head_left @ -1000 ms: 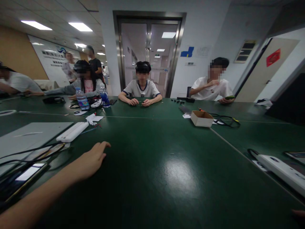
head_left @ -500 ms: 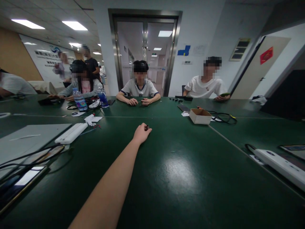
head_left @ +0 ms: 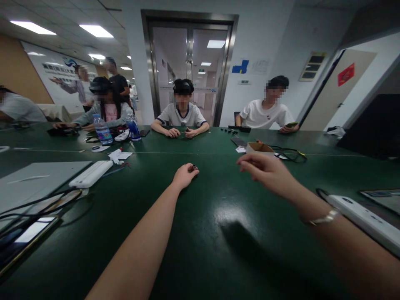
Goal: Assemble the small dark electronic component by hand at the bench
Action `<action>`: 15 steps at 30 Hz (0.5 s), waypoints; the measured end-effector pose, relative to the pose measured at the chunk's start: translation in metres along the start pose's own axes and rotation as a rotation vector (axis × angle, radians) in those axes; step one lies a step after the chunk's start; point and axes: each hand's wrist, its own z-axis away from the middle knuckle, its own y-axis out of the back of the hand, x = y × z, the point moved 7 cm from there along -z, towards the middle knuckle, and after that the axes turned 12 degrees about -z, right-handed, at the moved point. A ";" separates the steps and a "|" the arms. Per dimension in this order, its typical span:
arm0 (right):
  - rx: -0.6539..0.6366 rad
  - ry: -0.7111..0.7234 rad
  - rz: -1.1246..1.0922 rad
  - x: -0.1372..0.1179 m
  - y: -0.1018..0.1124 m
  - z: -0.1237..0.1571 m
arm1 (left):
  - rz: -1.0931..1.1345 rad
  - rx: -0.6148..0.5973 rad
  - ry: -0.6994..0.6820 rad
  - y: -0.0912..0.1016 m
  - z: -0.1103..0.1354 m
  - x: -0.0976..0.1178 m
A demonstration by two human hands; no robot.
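Observation:
My left hand (head_left: pixel 185 176) rests on the green table (head_left: pixel 200 241), its fingers closed around a small dark cylindrical piece (head_left: pixel 195 167) whose upper end shows between thumb and forefinger. The rest of that piece is hidden by the hand. To the right, my right hand (head_left: pixel 264 171) hovers over the table, casting a shadow. Its thumb and forefinger are pinched towards the left. Whatever they hold, if anything, is too small to make out. The two hands are apart.
Behind my right hand stands an open cardboard box (head_left: pixel 259 147), with a black cable (head_left: pixel 290 154) beside it. White power strips lie left (head_left: pixel 91 174) and right (head_left: pixel 365 218). Two bottles (head_left: pixel 102 130) stand far left. A person (head_left: pixel 181 114) sits opposite, forearms on the table.
My right hand and forearm have come into view from the right, over the table. My left hand keeps its place with the small dark piece.

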 end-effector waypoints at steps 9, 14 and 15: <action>-0.229 -0.508 -0.399 0.108 -0.150 -0.077 | 0.205 0.065 0.025 0.002 -0.011 -0.010; -0.185 -0.439 -0.865 0.121 -0.185 -0.076 | 0.261 0.096 -0.017 0.004 -0.013 -0.009; -0.162 -0.426 -0.906 0.124 -0.186 -0.075 | 0.271 0.092 -0.023 0.003 -0.013 -0.008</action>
